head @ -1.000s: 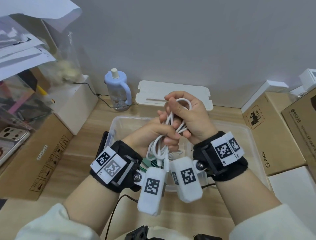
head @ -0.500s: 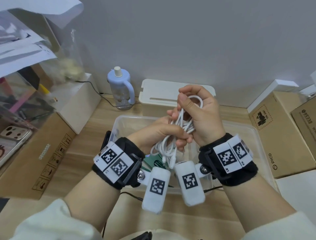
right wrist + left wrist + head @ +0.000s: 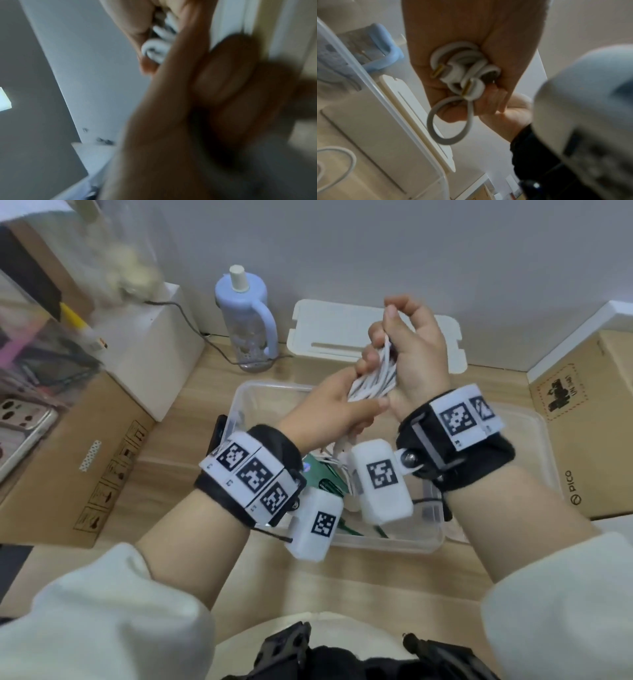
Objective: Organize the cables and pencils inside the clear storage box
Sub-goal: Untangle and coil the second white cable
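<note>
My left hand [image 3: 329,409] and right hand [image 3: 416,350] both grip a bundled white cable [image 3: 371,378], fingers curled round it, above the clear storage box [image 3: 496,440]. The box sits mid-desk on the light wood desk [image 3: 191,470], its white lid [image 3: 329,333] leaning at the desk's far edge against the grey wall [image 3: 376,244], beside a blue water bottle [image 3: 245,316]. Cardboard boxes [image 3: 78,460] flank both sides.
</note>
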`<state>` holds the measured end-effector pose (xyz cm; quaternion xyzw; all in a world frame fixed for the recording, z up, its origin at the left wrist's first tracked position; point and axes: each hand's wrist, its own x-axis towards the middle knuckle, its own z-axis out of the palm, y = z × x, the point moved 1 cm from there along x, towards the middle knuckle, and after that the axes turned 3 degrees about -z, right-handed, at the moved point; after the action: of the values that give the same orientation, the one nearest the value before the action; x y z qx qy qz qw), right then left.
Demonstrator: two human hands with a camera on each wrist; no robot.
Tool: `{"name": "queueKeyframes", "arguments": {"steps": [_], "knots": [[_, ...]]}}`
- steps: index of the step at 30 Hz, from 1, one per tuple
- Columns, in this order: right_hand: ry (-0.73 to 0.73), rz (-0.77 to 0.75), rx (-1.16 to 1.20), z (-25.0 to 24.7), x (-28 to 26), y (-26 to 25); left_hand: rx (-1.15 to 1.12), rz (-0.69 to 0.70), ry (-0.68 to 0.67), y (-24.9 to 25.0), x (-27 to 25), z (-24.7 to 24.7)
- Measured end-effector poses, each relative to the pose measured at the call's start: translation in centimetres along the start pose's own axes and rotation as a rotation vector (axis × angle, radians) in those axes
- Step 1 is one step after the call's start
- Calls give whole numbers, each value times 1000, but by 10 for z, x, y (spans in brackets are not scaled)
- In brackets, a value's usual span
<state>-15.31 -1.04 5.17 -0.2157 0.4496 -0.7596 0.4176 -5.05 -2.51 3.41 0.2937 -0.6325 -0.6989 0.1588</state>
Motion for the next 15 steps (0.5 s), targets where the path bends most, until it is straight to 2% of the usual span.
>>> {"name": "queueKeyframes", "arguments": {"steps": [3, 6, 8, 12, 15], "knots": [[-64, 47, -282, -8, 18, -11, -63, 19, 34, 3, 8, -5], [27, 144, -513, -34, 28, -14, -204, 11, 109, -3, 10, -16], [68, 286, -593, -53, 24, -3, -287, -1, 110, -10, 10, -21], [-63, 684, -658, -65, 4, 41, -464, -62, 75, -24, 7, -22], [-15, 707, -692, -68, 6, 66, -622, -85, 92, -28, 4, -30]]}}
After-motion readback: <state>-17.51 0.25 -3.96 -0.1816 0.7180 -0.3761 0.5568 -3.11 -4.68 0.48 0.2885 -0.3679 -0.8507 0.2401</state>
